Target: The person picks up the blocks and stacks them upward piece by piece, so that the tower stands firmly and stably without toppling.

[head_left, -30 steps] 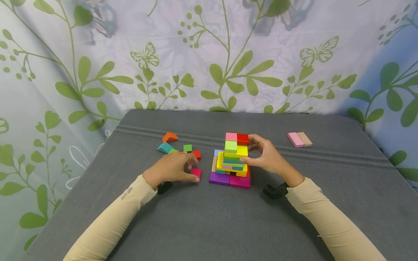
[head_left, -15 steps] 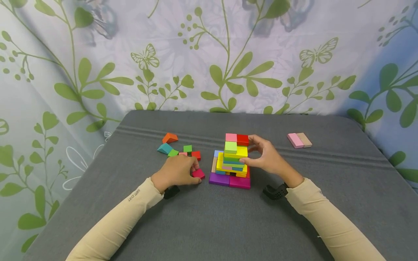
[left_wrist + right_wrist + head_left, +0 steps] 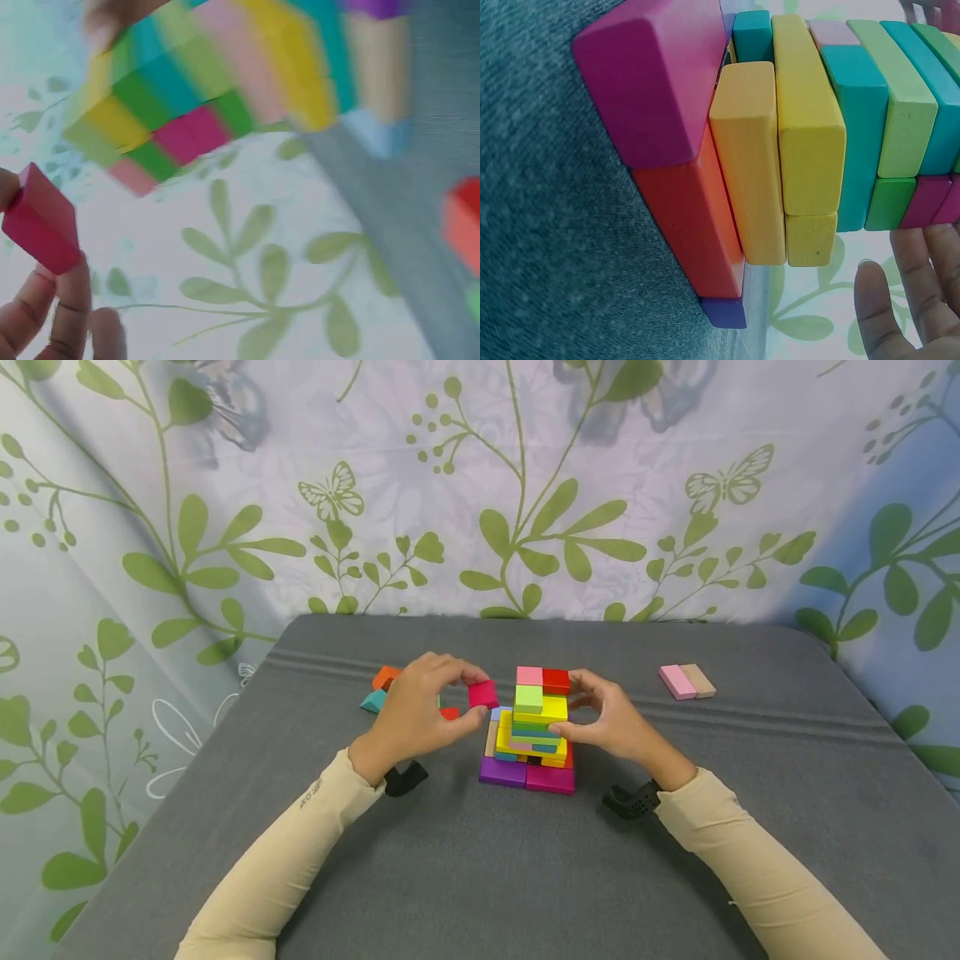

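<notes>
My left hand [image 3: 423, 706] pinches a crimson block [image 3: 482, 694] between thumb and fingertips, raised just left of the tower's upper layers. In the left wrist view the same crimson block [image 3: 43, 221] shows at the left edge. A layered tower [image 3: 553, 709] of coloured wooden blocks stands mid-table on a wider base with a purple block [image 3: 503, 770] in front. Its top carries a pink block [image 3: 529, 676] beside a red one [image 3: 556, 682]. My right hand [image 3: 618, 718] spans the tower's right side, thumb at the front, fingers behind. The right wrist view shows its fingers [image 3: 922, 292] right at the upper layers.
Left of the tower lie loose blocks, partly hidden by my left hand: an orange one [image 3: 386, 677], a teal one [image 3: 373, 700] and a red one [image 3: 450, 713]. A pink block [image 3: 677, 682] and a plain wood block [image 3: 698, 681] lie at the back right.
My left hand has picked the crimson block up off the table and carried it up and right, towards the tower. The right hand has stayed at the tower.
</notes>
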The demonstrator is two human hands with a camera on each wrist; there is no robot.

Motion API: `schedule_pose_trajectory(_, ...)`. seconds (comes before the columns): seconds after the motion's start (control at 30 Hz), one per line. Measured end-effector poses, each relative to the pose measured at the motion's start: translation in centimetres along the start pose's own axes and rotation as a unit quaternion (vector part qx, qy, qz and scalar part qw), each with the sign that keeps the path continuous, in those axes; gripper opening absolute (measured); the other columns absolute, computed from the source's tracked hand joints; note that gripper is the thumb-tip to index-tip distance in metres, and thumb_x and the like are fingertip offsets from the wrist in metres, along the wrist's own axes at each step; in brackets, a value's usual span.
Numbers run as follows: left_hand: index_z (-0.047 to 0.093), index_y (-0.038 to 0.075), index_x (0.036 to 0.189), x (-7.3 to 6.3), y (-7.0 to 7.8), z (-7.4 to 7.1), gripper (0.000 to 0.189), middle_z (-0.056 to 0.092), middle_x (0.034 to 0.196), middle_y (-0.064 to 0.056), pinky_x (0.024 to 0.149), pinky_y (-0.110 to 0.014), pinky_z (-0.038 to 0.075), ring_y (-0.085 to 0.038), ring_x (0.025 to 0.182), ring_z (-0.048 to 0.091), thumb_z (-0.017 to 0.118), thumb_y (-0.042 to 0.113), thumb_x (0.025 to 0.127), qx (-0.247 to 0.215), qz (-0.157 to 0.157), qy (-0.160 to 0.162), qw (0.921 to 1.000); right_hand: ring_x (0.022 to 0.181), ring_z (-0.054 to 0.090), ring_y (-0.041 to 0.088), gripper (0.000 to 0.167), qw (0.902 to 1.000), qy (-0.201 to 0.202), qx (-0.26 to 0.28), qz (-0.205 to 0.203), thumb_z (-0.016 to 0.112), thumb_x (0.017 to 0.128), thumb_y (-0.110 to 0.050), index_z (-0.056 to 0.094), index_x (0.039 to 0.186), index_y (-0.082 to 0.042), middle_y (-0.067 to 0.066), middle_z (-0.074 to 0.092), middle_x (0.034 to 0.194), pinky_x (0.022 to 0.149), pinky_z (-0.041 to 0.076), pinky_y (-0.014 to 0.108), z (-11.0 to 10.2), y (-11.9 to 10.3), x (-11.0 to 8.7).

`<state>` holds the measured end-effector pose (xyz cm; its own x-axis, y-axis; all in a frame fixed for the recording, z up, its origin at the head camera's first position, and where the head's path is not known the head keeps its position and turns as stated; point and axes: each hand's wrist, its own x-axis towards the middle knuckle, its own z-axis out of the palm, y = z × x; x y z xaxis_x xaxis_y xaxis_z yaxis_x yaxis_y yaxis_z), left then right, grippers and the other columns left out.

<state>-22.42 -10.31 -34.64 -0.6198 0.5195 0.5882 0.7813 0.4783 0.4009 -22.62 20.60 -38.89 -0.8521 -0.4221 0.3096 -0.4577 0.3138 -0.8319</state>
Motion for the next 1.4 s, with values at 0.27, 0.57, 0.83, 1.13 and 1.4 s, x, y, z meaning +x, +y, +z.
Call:
schedule_pose_trajectory(0.27,0.079,0.005,0.119,3.4,2.2,1.5,0.031,0.077,0.110,-0.006,0.094,-0.044,0.049,-0.025,0.100,0.063,0.084,0.021,0.092,-0.016,0.083,-0.003,0.9964,0.115,0.062,0.028,0.056,0.9999,-0.002,0.005,-0.013,0.083,0.089,-0.007,0.058,0.136,0.010,0.021,0.068,0.126,0.101,0.056,0.050,-0.1,0.2,0.1)
schedule_pose_trajectory(0.57,0.081,0.009,0.117,4.8,3.1,3.7,0.030,0.079,0.114,-0.004,0.095,-0.040,0.049,-0.025,0.105,0.064,0.085,0.027,0.094,0.051,0.117,-0.033,0.9912,0.111,0.064,0.015,0.053,0.9996,-0.005,0.017,-0.024,0.080,0.088,-0.003,0.059,0.135,0.010,0.018,0.068,0.125,0.101,0.055,0.034,-0.1,0.3,0.1)
schedule_pose_trajectory(0.83,0.081,0.010,0.111,4.9,2.7,4.5,0.026,0.075,0.108,-0.004,0.089,-0.038,0.048,-0.025,0.103,0.061,0.085,0.026,0.092,0.098,0.147,-0.018,0.9841,0.113,0.062,0.018,0.053,0.9995,-0.003,0.021,-0.026,0.081,0.087,-0.003,0.059,0.134,0.010,0.019,0.068,0.125,0.099,0.054,0.031,-0.1,0.3,0.1)
schedule_pose_trajectory(1.13,0.077,0.010,0.126,4.7,2.2,4.0,0.047,0.070,0.117,-0.007,0.090,-0.040,0.047,-0.025,0.103,0.059,0.090,0.036,0.089,0.079,0.120,-0.027,0.9892,0.113,0.062,0.019,0.053,0.9994,0.001,0.022,-0.027,0.082,0.088,-0.004,0.059,0.134,0.010,0.020,0.068,0.125,0.099,0.055,0.034,-0.2,0.4,0.0)
schedule_pose_trajectory(1.4,0.071,0.009,0.141,3.6,-0.3,1.9,0.063,0.073,0.126,-0.006,0.101,-0.052,0.042,-0.025,0.113,0.060,0.091,0.034,0.087,-0.043,0.010,-0.076,0.9961,0.116,0.062,0.029,0.058,0.9998,-0.003,0.016,-0.012,0.084,0.088,-0.007,0.058,0.137,0.010,0.020,0.068,0.126,0.101,0.055,0.050,-0.2,0.2,0.1)
